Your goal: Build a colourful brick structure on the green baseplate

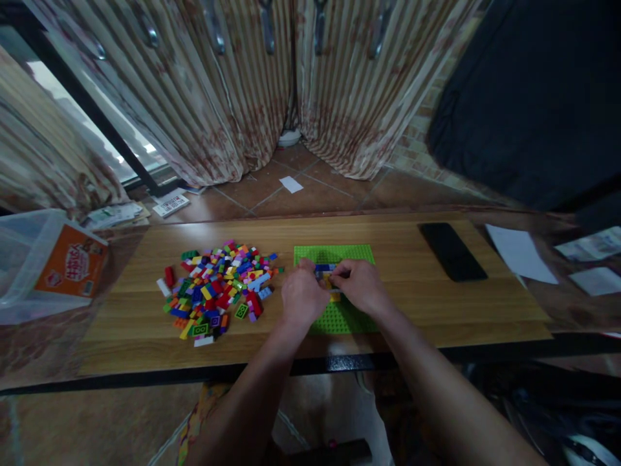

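A green studded baseplate (pixel 339 320) lies on the wooden table, with both my hands over its middle. Between them, a blue brick (pixel 324 266) shows near the fingertips, and a yellow brick (pixel 334 297) sits just below. My left hand (pixel 303 296) is curled at the left side of these bricks, its fingertips mostly hidden. From the right, my right hand (pixel 359 285) bends in with thumb and forefinger pinched together at the bricks. Whatever lies in either grasp is too small and covered to name.
A heap of mixed coloured bricks (pixel 218 288) spreads over the table's left part. A black phone (pixel 452 251) lies at the right. Beyond the left table end stands a clear plastic bin (pixel 29 259) with an orange label. White paper (pixel 521 252) lies past the right end.
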`<control>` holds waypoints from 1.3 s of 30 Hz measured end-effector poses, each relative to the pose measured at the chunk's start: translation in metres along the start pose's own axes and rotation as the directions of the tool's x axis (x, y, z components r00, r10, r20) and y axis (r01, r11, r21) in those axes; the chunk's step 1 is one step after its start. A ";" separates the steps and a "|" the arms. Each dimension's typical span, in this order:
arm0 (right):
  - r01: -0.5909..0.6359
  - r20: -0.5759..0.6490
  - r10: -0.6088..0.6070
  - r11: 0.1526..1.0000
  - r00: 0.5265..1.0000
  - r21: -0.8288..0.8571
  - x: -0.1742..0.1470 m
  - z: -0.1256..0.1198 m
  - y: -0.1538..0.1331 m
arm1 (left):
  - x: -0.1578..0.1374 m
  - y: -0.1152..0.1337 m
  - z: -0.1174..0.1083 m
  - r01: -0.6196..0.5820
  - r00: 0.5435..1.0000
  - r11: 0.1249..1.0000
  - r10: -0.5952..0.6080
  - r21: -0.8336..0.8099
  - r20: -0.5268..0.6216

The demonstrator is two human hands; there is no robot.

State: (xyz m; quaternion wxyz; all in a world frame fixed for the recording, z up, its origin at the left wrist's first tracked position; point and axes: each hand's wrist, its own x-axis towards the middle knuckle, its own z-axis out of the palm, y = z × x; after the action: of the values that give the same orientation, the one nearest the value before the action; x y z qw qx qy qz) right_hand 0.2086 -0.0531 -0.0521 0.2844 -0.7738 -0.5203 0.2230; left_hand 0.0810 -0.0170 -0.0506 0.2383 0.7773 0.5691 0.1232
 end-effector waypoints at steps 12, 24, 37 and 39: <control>0.003 -0.004 -0.002 0.996 1.000 0.091 0.006 -0.003 0.007 | 0.005 -0.005 -0.007 0.001 1.000 0.997 0.000 -0.073 0.014; -0.028 -0.034 0.030 0.998 0.999 0.057 0.007 0.002 0.005 | 0.012 -0.002 -0.006 0.092 0.996 0.995 -0.092 -0.035 0.014; -0.011 -0.026 0.012 0.998 1.000 0.057 0.008 0.003 0.004 | 0.016 0.000 -0.006 0.126 0.992 0.992 -0.125 -0.009 0.030; -0.004 -0.023 0.006 0.997 1.000 0.071 0.008 0.003 0.006 | 0.014 0.000 -0.006 0.107 0.994 0.994 -0.107 -0.008 0.028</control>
State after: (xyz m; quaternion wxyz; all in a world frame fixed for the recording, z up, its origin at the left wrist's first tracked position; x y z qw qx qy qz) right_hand 0.2136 -0.0467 -0.0586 0.3173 -0.7670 -0.5067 0.2330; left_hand 0.0826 -0.0024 -0.0470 0.2563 0.7461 0.6059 0.1021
